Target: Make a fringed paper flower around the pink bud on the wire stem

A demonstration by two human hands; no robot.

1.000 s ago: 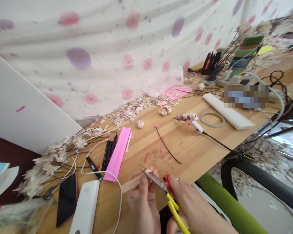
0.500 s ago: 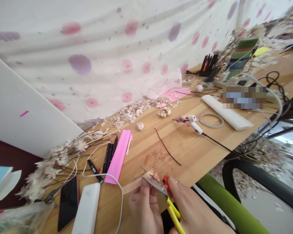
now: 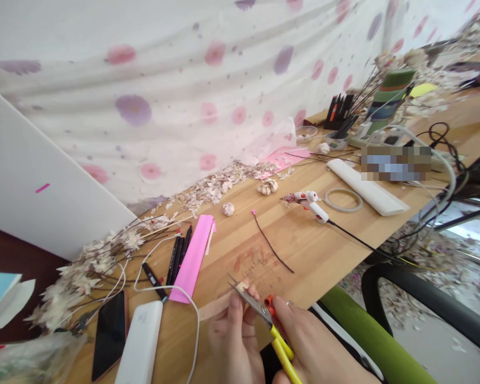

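My left hand [image 3: 234, 341] pinches a pale beige paper strip [image 3: 214, 306] at the near edge of the wooden table [image 3: 324, 245]. In my right hand [image 3: 316, 349] are yellow-handled scissors [image 3: 264, 320] with an orange pivot. Their blades are slightly parted around the strip's end, just above my left thumb. A thin dark wire stem [image 3: 271, 244] with a pink tip lies on the wood just beyond my hands.
Left of my hands lie a folded pink paper [image 3: 194, 256], black pens [image 3: 178, 253], a white power bank [image 3: 141, 344] with cable, a phone [image 3: 110, 333] and dried flower stems [image 3: 92, 266]. Farther right are a glue gun [image 3: 311, 201], a tape ring [image 3: 343, 199] and petal scraps [image 3: 220, 184]. A green chair arm [image 3: 372, 336] sits near right.
The view shifted slightly. My hands and the scissors stay at the strip's end, with the blades a little further along the paper.
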